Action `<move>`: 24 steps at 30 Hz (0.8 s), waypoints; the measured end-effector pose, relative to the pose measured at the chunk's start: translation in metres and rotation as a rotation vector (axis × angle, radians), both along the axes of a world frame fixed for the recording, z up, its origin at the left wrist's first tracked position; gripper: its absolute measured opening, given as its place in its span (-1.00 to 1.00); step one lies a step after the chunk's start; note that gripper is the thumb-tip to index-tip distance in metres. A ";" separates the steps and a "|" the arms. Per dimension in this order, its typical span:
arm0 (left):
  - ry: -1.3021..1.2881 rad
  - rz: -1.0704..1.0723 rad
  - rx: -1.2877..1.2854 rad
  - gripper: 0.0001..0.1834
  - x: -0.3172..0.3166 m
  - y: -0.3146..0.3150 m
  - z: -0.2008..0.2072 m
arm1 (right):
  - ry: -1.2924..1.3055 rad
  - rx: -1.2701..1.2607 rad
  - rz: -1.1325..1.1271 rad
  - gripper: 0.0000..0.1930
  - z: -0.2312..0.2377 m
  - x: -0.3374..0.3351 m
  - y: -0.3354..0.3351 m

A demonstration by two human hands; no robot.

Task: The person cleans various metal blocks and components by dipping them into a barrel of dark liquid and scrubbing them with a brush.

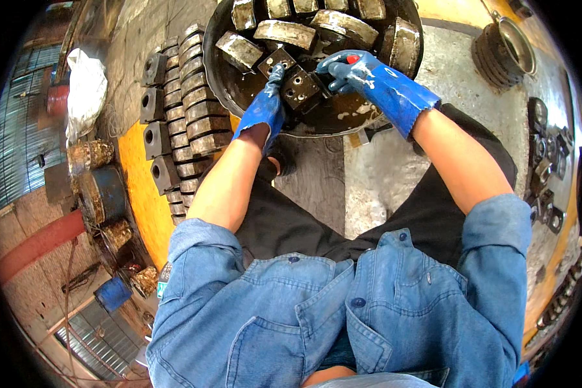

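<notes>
A dark, wet metal block with round holes [299, 88] is tilted over a wide round pan [215, 87] of dark liquid. My left hand [265, 108], in a blue rubber glove, closes on the block's left side with the thumb on its upper face. My right hand [362, 76], gloved the same way, is beside the block's right side with its fingers curled. A small red piece [352, 59] shows between those fingers; what they hold is mostly hidden. Behind the block, several curved metal segments [284, 33] sit in the pan.
Left of the pan, rows of curved metal pieces [200, 97] and blocks with holes [154, 140] line a yellow strip. A metal ring stack [506, 53] stands at the far right, with small dark parts [542, 168] nearer. A white sack [86, 90] lies far left.
</notes>
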State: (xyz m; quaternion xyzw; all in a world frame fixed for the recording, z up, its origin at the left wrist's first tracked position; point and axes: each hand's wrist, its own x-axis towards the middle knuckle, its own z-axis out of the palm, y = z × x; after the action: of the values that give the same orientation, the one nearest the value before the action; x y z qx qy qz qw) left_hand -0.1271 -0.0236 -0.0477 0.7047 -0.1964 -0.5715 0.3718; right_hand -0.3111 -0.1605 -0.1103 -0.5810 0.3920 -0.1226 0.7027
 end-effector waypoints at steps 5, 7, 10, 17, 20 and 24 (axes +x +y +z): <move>0.175 0.039 -0.078 -0.29 0.003 -0.005 -0.010 | 0.118 0.001 -0.005 -0.71 0.010 0.004 -0.002; 0.187 0.040 -0.022 -0.30 0.001 -0.005 -0.003 | 0.155 0.000 0.022 -0.71 0.020 0.002 -0.001; 0.345 0.010 -0.029 -0.33 0.028 -0.001 -0.037 | 0.192 0.019 0.054 -0.70 0.030 0.007 0.003; 0.104 -0.071 -0.044 -0.40 0.013 -0.012 -0.020 | 0.101 0.029 -0.008 -0.71 0.027 -0.005 0.012; -0.370 -0.110 -0.194 -0.31 0.011 -0.021 -0.042 | 0.125 0.063 -0.012 -0.70 0.025 -0.001 0.012; -0.842 -0.076 -0.080 -0.04 0.016 -0.026 -0.079 | 0.127 0.073 -0.024 -0.70 0.031 0.006 0.017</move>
State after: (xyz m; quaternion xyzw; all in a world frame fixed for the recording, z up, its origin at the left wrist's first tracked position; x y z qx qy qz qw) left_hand -0.1115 -0.0491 -0.1269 0.8539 -0.3789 -0.2392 0.2647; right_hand -0.3052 -0.1434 -0.0797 -0.5570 0.4471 -0.0796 0.6954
